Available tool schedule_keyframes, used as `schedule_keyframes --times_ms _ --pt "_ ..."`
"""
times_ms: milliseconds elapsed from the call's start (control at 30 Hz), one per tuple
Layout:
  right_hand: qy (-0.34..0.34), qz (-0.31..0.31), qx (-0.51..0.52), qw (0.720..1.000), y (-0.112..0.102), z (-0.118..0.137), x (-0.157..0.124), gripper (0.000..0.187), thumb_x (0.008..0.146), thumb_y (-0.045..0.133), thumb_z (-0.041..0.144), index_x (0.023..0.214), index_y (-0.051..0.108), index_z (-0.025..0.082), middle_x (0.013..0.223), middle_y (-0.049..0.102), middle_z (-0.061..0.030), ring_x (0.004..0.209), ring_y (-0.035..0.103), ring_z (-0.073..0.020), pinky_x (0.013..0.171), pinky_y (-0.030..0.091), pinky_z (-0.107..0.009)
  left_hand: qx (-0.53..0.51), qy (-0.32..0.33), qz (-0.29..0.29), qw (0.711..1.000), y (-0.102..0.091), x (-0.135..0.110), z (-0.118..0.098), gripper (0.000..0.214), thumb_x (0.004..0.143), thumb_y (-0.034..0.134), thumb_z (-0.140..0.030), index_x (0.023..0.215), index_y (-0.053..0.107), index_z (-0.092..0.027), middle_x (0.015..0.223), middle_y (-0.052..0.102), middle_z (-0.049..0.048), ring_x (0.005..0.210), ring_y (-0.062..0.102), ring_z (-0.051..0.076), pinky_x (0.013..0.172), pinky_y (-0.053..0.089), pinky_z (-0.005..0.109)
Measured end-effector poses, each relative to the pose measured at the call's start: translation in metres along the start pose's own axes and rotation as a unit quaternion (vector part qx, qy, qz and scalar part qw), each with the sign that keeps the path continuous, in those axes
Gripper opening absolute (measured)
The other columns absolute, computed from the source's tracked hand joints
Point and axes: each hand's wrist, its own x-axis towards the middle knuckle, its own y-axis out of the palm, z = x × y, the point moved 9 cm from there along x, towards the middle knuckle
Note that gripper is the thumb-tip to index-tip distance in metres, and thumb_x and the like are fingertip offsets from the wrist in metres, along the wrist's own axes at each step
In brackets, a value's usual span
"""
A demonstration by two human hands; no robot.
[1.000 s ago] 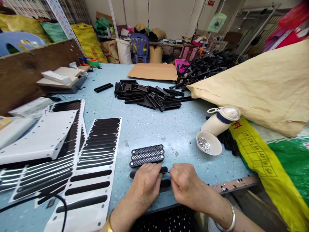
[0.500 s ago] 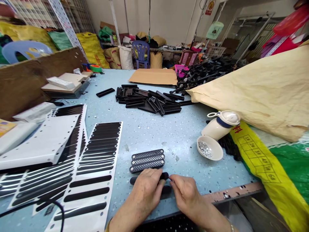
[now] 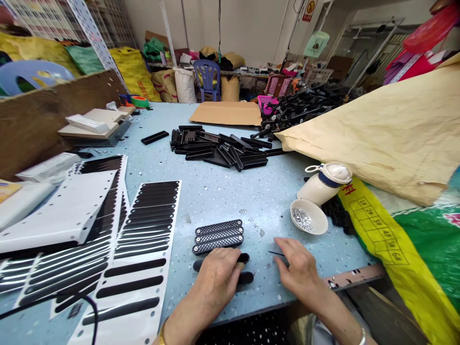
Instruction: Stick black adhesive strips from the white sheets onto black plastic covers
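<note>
My left hand (image 3: 217,274) is closed over a pair of smooth black bars with rounded ends, near the table's front edge. The upper bar (image 3: 243,258) shows its end past my fingers, and the lower bar (image 3: 246,277) shows below my thumb; my hand covers their middles. Just beyond lie several black bars with a crosshatched face (image 3: 219,231) and silver rivets at the ends, side by side. To the right of the bars, my right hand (image 3: 299,266) holds a thin dark pick-like tool (image 3: 276,252), its tip pointing left between thumb and index finger.
A white bowl (image 3: 323,221) of small silvery pieces stands beside a tilted lidded mug (image 3: 316,189). Sheets of black adhesive strips (image 3: 168,254) cover the left side. A heap of black parts (image 3: 223,148) lies farther back, before a cardboard sheet (image 3: 226,112). A yellow sack (image 3: 373,215) lies right.
My right hand has moved right, away from the bars, taking the thin tool with it. My left hand stays over the bars. The view has shifted slightly.
</note>
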Motion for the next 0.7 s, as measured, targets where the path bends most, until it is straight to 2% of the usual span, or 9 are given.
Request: schedule_keyframes --times_ms 67,133,267,400,500,567,700 --pt "0.014 -0.002 0.052 0.999 -0.005 0.006 0.010 0.022 0.087 0.054 0.016 0.100 0.071 0.013 0.090 0.071 -0.0148 0.083 0.066 -0.0275 0.073 0.054 -0.041 0.002 -0.001 0.006 1.000 0.001 0.000 0.000 0.013 0.087 0.054 -0.012 0.093 0.064 -0.018 0.081 0.070 0.0072 0.074 0.067 0.024 0.067 0.057 0.039" --pt "0.040 0.036 0.146 0.988 0.000 0.019 0.021 0.017 0.089 0.055 0.019 0.085 0.071 0.015 0.074 0.068 -0.0086 0.069 0.063 -0.0210 0.063 0.052 -0.033 0.001 -0.002 0.007 1.000 0.001 0.000 0.001 0.012 0.087 0.055 -0.012 0.092 0.064 -0.018 0.081 0.069 0.0073 0.074 0.067 0.024 0.068 0.057 0.039" --pt "0.122 0.128 0.298 0.938 0.031 0.040 0.031 0.018 0.083 0.059 0.021 0.067 0.066 0.017 0.057 0.062 -0.0013 0.051 0.055 -0.0130 0.048 0.044 -0.024 0.004 -0.005 0.015 1.000 0.002 0.001 0.001 0.014 0.087 0.052 -0.011 0.087 0.064 -0.017 0.076 0.068 0.0069 0.071 0.066 0.023 0.065 0.057 0.038" --pt "0.209 0.170 0.363 0.892 0.058 0.034 0.026 0.015 0.075 0.060 0.022 0.060 0.063 0.017 0.049 0.057 0.0019 0.045 0.049 -0.0109 0.044 0.039 -0.022 -0.017 0.005 -0.008 1.000 -0.004 0.003 -0.003 0.015 0.085 0.052 -0.010 0.089 0.064 -0.018 0.077 0.069 0.0054 0.072 0.067 0.021 0.066 0.058 0.035" --pt "0.263 0.187 0.398 0.859 0.069 0.026 0.020 0.015 0.071 0.060 0.024 0.057 0.061 0.018 0.046 0.053 0.0038 0.043 0.046 -0.0098 0.042 0.036 -0.021 -0.042 0.019 -0.049 0.998 -0.020 -0.002 -0.007 0.024 0.086 0.053 -0.009 0.104 0.064 -0.018 0.090 0.072 0.0075 0.081 0.069 0.022 0.072 0.059 0.036" --pt "0.277 0.191 0.401 0.852 0.071 0.024 0.020 0.015 0.069 0.060 0.024 0.056 0.060 0.018 0.045 0.053 0.0039 0.043 0.046 -0.0098 0.042 0.035 -0.021 -0.045 0.032 -0.076 0.996 -0.038 -0.010 -0.009 0.028 0.087 0.052 -0.006 0.111 0.062 -0.018 0.097 0.073 0.0083 0.086 0.070 0.021 0.074 0.059 0.035" --pt "0.288 0.193 0.398 0.850 0.072 0.020 0.020 0.014 0.067 0.059 0.025 0.054 0.060 0.018 0.045 0.051 0.0042 0.043 0.045 -0.0099 0.042 0.034 -0.022 0.070 0.046 -0.129 0.988 -0.080 -0.033 -0.004 0.020 0.090 0.054 -0.007 0.103 0.067 -0.016 0.086 0.071 0.0084 0.076 0.066 0.021 0.066 0.055 0.036"
